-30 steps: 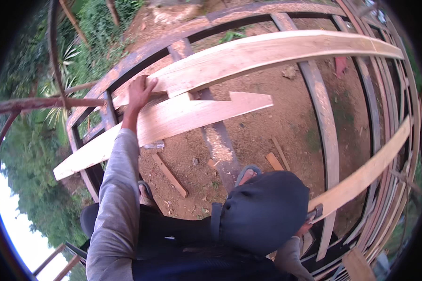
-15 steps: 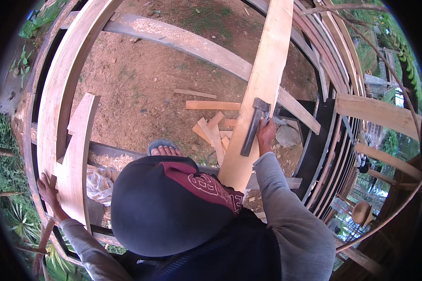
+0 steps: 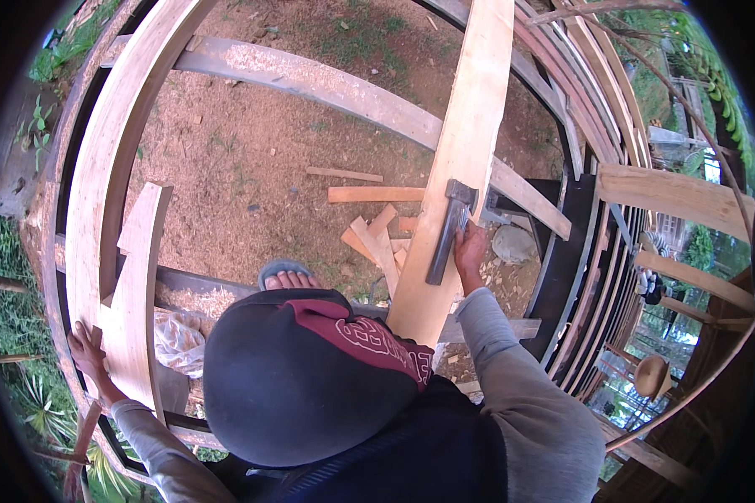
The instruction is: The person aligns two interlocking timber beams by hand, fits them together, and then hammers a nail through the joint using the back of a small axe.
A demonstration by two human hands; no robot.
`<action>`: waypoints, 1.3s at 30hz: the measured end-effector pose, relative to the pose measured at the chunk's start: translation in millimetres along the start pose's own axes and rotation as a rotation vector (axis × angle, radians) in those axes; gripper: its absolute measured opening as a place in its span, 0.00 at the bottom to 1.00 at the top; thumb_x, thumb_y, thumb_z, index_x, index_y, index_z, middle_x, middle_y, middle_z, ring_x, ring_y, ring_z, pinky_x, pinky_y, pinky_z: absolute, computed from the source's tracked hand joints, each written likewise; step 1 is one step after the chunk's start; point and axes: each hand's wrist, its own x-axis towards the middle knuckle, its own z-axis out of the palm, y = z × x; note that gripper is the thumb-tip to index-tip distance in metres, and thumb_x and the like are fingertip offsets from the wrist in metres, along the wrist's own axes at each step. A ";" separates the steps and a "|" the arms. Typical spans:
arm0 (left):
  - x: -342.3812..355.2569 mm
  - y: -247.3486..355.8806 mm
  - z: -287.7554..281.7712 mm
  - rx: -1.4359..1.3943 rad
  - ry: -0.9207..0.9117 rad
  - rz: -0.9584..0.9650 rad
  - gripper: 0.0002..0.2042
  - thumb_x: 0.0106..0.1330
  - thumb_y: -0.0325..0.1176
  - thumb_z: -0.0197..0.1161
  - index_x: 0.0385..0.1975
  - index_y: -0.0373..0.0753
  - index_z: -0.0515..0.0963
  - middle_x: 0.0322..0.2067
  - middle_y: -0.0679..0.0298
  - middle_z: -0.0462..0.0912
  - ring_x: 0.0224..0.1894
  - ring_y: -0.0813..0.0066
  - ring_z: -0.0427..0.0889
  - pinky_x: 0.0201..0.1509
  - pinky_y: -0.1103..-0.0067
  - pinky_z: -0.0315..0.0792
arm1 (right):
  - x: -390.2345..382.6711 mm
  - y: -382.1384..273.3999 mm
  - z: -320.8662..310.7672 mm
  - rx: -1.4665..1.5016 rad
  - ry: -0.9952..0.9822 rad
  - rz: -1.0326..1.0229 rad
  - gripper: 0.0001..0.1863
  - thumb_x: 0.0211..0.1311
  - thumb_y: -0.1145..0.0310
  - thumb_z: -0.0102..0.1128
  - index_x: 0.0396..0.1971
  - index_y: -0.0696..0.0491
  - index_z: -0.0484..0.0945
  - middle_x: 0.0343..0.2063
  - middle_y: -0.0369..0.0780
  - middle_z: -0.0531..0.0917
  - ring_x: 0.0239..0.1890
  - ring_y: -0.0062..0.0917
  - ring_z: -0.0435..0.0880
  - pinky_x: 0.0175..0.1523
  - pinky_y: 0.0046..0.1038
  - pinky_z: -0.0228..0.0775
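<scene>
A hatchet (image 3: 447, 243) with a dark head and dark handle lies along a long pale plank (image 3: 476, 101) on the right. At the plank's right edge my right hand (image 3: 471, 256) has its fingers closed against the handle, just below the head; some fingers are hidden. On the far left my left hand (image 3: 88, 350) rests with fingers stretched out over the outer edge of a thick pale timber (image 3: 92, 218). Beside that hand a notched, pointed board (image 3: 141, 277) leans close to the timber.
Offcuts (image 3: 376, 241) and shavings lie on the dirt ground. A grey crossbeam (image 3: 310, 80) passes beneath the plank. Several stacked boards (image 3: 591, 92) stand at the right, by a dark frame (image 3: 558, 260). My sandalled foot (image 3: 285, 275) and a crumpled plastic bag (image 3: 179, 339) are near the middle.
My right hand has slid slightly down the hatchet's handle, away from the head. The whole view has shifted a little; the left hand stays on the timber.
</scene>
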 end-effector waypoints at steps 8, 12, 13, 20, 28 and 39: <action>-2.0 33.6 -26.4 0.040 0.057 -0.103 0.49 0.65 0.77 0.45 0.69 0.37 0.70 0.63 0.45 0.77 0.64 0.44 0.75 0.69 0.54 0.61 | 1.2 -9.2 11.3 -0.176 -0.167 0.066 0.13 0.66 0.67 0.59 0.42 0.61 0.74 0.41 0.57 0.80 0.48 0.54 0.80 0.53 0.51 0.72; -7.3 75.5 -42.7 -0.053 0.005 -0.217 0.48 0.64 0.78 0.45 0.68 0.37 0.71 0.63 0.46 0.77 0.64 0.45 0.75 0.69 0.55 0.62 | 13.6 6.4 10.9 -0.169 -0.246 0.099 0.12 0.68 0.66 0.55 0.42 0.60 0.73 0.41 0.58 0.79 0.46 0.56 0.80 0.53 0.53 0.72; -4.3 74.3 -46.4 -0.054 0.015 -0.213 0.48 0.64 0.78 0.45 0.68 0.37 0.71 0.63 0.46 0.77 0.64 0.45 0.75 0.69 0.55 0.62 | 14.0 3.9 10.9 -0.181 -0.265 0.073 0.11 0.68 0.66 0.53 0.42 0.60 0.73 0.41 0.58 0.78 0.45 0.57 0.80 0.52 0.54 0.72; -10.7 58.7 -78.6 0.123 0.029 -0.215 0.48 0.66 0.76 0.47 0.68 0.35 0.70 0.64 0.46 0.75 0.65 0.45 0.74 0.68 0.56 0.65 | 1.1 -19.9 -2.9 -0.052 -0.258 0.161 0.13 0.72 0.66 0.41 0.44 0.57 0.71 0.46 0.59 0.77 0.50 0.58 0.78 0.58 0.54 0.69; -14.4 110.7 -93.7 0.129 0.015 -0.238 0.48 0.68 0.76 0.42 0.68 0.35 0.70 0.65 0.48 0.75 0.64 0.45 0.74 0.66 0.54 0.64 | 2.1 -9.4 -22.2 -0.108 -0.175 0.000 0.07 0.65 0.73 0.49 0.40 0.59 0.69 0.44 0.55 0.74 0.50 0.52 0.77 0.54 0.49 0.74; 0.7 61.6 -58.1 0.165 0.050 -0.056 0.46 0.68 0.75 0.43 0.67 0.35 0.71 0.61 0.47 0.77 0.61 0.43 0.75 0.66 0.55 0.65 | 46.8 -7.1 -36.4 0.081 -0.193 0.406 0.13 0.67 0.70 0.48 0.48 0.59 0.66 0.47 0.65 0.77 0.52 0.64 0.77 0.57 0.57 0.67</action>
